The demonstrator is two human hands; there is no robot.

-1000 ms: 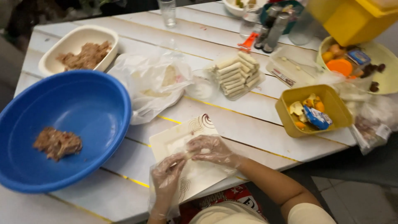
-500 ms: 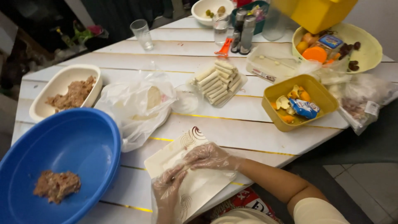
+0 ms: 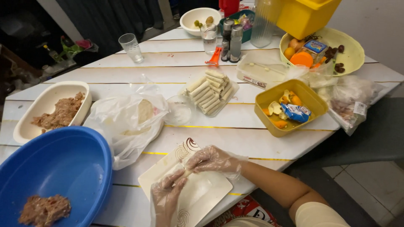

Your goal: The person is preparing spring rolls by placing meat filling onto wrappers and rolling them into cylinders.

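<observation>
Head view, near edge first: left hand [image 3: 168, 193] and right hand [image 3: 212, 162], both in thin clear gloves, pinch a pale soft roll [image 3: 185, 171] over the white rectangular plate [image 3: 202, 197]; rolling seems under way, needing even pressure; beyond, finished rolls [image 3: 210, 92] lie stacked; blue bowl [image 3: 63, 168] holds crumbly mince [image 3: 44, 209].

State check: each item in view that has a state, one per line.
left hand: gloved, pinching the roll
right hand: gloved, pinching the roll
roll: on white plate, between both hands
blue bowl: small lump of mince left
white dish: part filled with mince
finished rolls: stacked
two glasses: upright
</observation>
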